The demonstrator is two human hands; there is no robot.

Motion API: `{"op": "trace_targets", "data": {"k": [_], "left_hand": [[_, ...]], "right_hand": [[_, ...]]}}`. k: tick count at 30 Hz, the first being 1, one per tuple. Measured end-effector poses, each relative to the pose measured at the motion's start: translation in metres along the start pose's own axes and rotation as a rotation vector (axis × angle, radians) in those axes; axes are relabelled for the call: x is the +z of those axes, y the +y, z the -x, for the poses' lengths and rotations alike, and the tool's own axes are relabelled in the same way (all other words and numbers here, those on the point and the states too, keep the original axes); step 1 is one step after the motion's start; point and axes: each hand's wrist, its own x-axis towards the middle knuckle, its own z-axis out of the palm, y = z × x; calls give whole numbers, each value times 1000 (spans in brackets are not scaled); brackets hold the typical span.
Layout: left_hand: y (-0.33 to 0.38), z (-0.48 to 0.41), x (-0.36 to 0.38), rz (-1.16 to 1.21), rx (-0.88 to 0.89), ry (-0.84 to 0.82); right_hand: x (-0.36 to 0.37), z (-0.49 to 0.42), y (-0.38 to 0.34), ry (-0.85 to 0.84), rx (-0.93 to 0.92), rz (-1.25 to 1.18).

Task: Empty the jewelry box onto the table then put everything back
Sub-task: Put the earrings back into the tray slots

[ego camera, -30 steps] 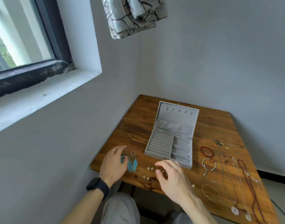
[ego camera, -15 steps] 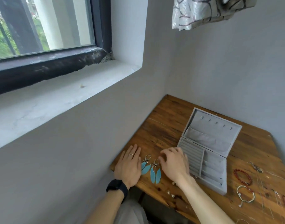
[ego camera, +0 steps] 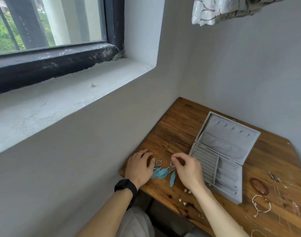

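Wooden table (ego camera: 178,129) bears a grey, open, felt-lined jewelry box (ego camera: 222,159).

One head-worn camera is doing all the looking, riding above the person's forearms and pointing forward and down. It is angling left of the work, so the window (ego camera: 49,23) and its sill (ego camera: 69,96) are filling the upper left while the wooden counter (ego camera: 177,130) is sitting low right, clipped by the frame edge. The wide lens is bowing the wall lines. The left hand (ego camera: 139,168) and right hand (ego camera: 189,170) are close under the lens, near enough to be showing the blue feather earring (ego camera: 172,178) pinched in the right fingers (ego camera: 176,158), with the open jewelry box (ego camera: 228,147) just beyond.
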Motion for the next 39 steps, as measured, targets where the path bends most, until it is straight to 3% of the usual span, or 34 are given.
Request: {"op": "trace_targets", "data": {"k": [5, 13, 17, 22, 25, 31, 35, 39], "left_hand": [[18, -25, -14, 37, -20, -32], [34, -34, -11, -103, 49, -67], [36, -35, -15, -162, 102, -116], [59, -31, -28, 145, 106, -108], [90, -26, -43, 202, 242, -42], [154, -10, -68, 294, 489, 38], [186, 2, -77, 400, 558, 34], [210, 15, -81, 585, 506, -33]], "right_hand": [[-22, 20, -7, 92, 128, -392], [-63, 34, -3, 171, 311, -838], [-80, 43, 0, 209, 292, -873], [-100, 56, 6, 329, 126, -693], [-110, 60, 8, 361, 7, -499], [-124, 61, 4, 462, 80, -457], [-137, 61, -1, 420, 162, -692], [-150, 72, -5, 365, 149, -784]]}}
